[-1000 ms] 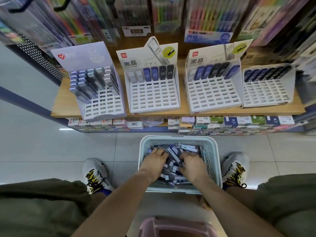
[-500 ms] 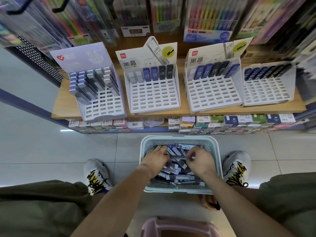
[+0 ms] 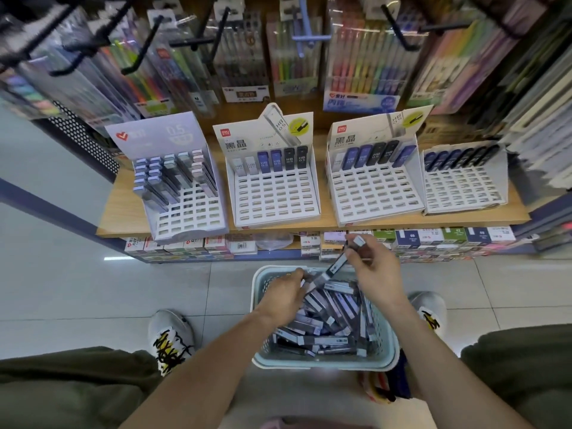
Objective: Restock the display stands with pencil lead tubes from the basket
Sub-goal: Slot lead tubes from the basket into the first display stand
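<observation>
Wood shelf [image 3: 123, 212] runs across in front of me, pen packs [image 3: 362, 57] hanging on hooks above it, small boxes [image 3: 427, 239] stacked in the tier under it. Four stands on the shelf: far-left stand [image 3: 185, 218] has its back rows filled with grey-capped tubes, front slots bare; second stand [image 3: 275, 209] has one back row of six tubes, white, blue, black; third stand [image 3: 377, 202] has one back row of blue and black; far-right stand [image 3: 464, 193] likewise, one dark back row. Basket [image 3: 260, 360] sits on the tile floor between my shoes, light blue, mesh walls, piled with loose tubes [image 3: 328, 314]. My right hand [image 3: 377, 274] is up over the basket's far rim, fingers curled, pinching two tubes: one white-capped tube [image 3: 359, 243] sticking up past the fingers, one dark tube [image 3: 332, 269] angled down-left. My left hand [image 3: 284, 295] is at the basket's far-left corner, fingers curled at the lower end of that dark tube; whether it actually grips it, can't tell, too blurred. Hands are close together, not touching.
</observation>
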A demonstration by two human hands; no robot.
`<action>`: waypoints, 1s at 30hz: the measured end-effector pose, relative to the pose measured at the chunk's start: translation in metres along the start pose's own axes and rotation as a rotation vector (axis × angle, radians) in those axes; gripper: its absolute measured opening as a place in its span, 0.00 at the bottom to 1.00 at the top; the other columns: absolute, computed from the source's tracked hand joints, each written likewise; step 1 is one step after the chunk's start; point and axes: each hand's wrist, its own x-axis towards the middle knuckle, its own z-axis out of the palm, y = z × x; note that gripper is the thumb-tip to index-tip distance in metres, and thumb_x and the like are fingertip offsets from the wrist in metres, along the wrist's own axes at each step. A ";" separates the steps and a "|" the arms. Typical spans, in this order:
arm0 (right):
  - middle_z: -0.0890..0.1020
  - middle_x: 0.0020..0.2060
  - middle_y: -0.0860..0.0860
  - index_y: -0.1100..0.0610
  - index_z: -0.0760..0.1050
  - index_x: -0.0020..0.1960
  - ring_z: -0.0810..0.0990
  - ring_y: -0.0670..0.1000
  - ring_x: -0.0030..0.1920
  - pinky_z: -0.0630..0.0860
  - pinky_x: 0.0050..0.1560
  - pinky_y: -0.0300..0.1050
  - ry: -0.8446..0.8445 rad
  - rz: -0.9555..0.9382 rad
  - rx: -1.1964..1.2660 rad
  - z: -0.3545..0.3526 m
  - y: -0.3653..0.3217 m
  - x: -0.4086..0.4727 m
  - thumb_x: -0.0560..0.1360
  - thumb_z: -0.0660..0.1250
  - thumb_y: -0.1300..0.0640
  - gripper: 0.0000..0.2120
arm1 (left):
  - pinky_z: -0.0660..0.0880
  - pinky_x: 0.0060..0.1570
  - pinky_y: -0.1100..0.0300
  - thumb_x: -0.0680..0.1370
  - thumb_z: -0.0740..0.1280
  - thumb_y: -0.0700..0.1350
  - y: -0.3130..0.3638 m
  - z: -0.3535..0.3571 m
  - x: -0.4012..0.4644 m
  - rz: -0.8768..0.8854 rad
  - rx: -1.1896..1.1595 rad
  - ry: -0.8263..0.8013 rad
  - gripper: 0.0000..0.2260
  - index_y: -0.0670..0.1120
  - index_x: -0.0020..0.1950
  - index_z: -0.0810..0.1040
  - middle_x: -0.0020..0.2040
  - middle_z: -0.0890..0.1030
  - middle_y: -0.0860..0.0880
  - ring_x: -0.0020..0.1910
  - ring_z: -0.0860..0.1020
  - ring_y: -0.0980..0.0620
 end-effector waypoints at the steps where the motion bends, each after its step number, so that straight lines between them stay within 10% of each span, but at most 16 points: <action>1: 0.83 0.43 0.45 0.48 0.77 0.58 0.82 0.44 0.46 0.77 0.49 0.44 0.023 -0.009 0.011 -0.007 -0.006 0.002 0.80 0.67 0.58 0.08 | 0.76 0.45 0.53 0.87 0.55 0.50 0.006 -0.005 -0.002 -0.031 -0.103 -0.004 0.11 0.46 0.64 0.70 0.49 0.82 0.45 0.45 0.82 0.48; 6: 0.83 0.45 0.44 0.43 0.74 0.67 0.84 0.49 0.48 0.82 0.51 0.59 0.023 -0.018 0.085 -0.033 -0.028 0.011 0.80 0.69 0.57 0.18 | 0.76 0.36 0.56 0.86 0.58 0.51 0.029 -0.031 -0.015 -0.228 -0.749 0.034 0.10 0.49 0.64 0.72 0.39 0.84 0.48 0.35 0.80 0.51; 10: 0.83 0.38 0.44 0.48 0.72 0.66 0.83 0.46 0.41 0.81 0.47 0.47 -0.019 -0.102 0.179 -0.031 -0.067 0.005 0.77 0.72 0.59 0.21 | 0.75 0.33 0.60 0.86 0.59 0.49 0.045 -0.071 -0.031 -0.242 -1.024 0.090 0.13 0.40 0.57 0.75 0.35 0.80 0.46 0.31 0.78 0.51; 21: 0.85 0.42 0.51 0.47 0.76 0.58 0.85 0.52 0.43 0.83 0.50 0.55 -0.220 -0.312 0.284 0.046 -0.203 0.004 0.73 0.77 0.59 0.18 | 0.74 0.31 0.56 0.86 0.61 0.44 0.022 -0.226 -0.100 -0.279 -1.068 0.375 0.10 0.42 0.48 0.78 0.35 0.82 0.47 0.32 0.78 0.47; 30: 0.84 0.38 0.44 0.42 0.73 0.53 0.82 0.41 0.42 0.79 0.46 0.40 -0.208 -0.512 0.051 0.140 -0.250 0.031 0.75 0.74 0.58 0.15 | 0.75 0.31 0.57 0.86 0.61 0.41 -0.047 -0.270 -0.120 -0.390 -1.049 0.489 0.08 0.39 0.52 0.77 0.38 0.82 0.45 0.29 0.77 0.49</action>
